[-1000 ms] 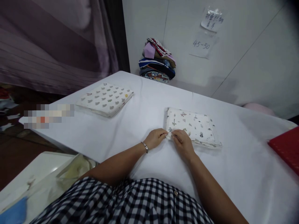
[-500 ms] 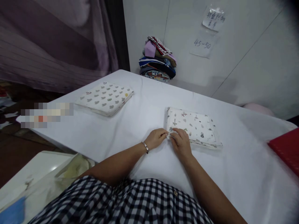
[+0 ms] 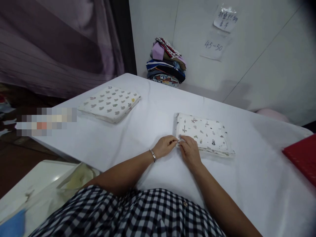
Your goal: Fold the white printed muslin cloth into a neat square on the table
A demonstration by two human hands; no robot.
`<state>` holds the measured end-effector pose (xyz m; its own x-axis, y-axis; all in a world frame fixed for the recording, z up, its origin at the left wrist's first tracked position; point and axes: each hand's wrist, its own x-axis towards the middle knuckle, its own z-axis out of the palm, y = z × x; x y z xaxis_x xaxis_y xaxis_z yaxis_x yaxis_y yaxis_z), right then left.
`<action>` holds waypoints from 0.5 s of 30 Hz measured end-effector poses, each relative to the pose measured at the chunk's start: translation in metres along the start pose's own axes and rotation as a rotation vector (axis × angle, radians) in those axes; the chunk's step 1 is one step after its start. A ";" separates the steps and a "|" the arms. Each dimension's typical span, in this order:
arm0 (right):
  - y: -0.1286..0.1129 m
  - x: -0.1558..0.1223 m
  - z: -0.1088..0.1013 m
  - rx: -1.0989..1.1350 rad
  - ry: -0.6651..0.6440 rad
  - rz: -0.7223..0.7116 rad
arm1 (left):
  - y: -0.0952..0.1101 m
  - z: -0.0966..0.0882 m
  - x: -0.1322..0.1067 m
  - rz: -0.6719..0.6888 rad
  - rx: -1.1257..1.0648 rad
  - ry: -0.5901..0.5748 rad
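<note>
You can read "45-50" handwritten on the lower paper sheet [image 3: 214, 46] taped to the wall [image 3: 271, 49]; the note [image 3: 225, 19] above it is illegible.

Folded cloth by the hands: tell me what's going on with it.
A person in a checked shirt pinches the near left corner of a folded printed cloth with both the left hand and the right hand. It lies flat on the white table. Another folded cloth lies apart at the far left.

Both hands meet at the near left corner of the folded printed cloth [image 3: 203, 133] on the white bench [image 3: 153, 108]: the left hand [image 3: 165, 146] and right hand [image 3: 189, 152] pinch its edge together.
</note>
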<state>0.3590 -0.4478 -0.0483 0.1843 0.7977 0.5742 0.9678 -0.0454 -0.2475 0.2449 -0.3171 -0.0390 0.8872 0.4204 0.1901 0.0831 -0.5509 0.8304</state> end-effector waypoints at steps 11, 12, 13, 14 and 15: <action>-0.002 0.002 0.003 0.007 0.057 -0.074 | -0.008 -0.002 0.039 -0.373 -0.357 0.069; -0.002 0.002 0.003 0.004 0.061 -0.076 | -0.009 -0.003 0.048 -0.382 -0.344 0.080; -0.002 0.002 0.004 0.001 0.063 -0.077 | -0.009 -0.004 0.057 -0.394 -0.332 0.095; -0.001 0.002 0.005 -0.002 0.066 -0.077 | -0.009 -0.004 0.067 -0.413 -0.324 0.111; -0.001 0.002 0.006 -0.004 0.069 -0.079 | -0.010 -0.005 0.077 -0.438 -0.319 0.132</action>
<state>0.3576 -0.4432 -0.0515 0.1186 0.7556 0.6442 0.9805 0.0135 -0.1963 0.3103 -0.2756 -0.0303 0.7347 0.6588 -0.1619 0.2717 -0.0671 0.9600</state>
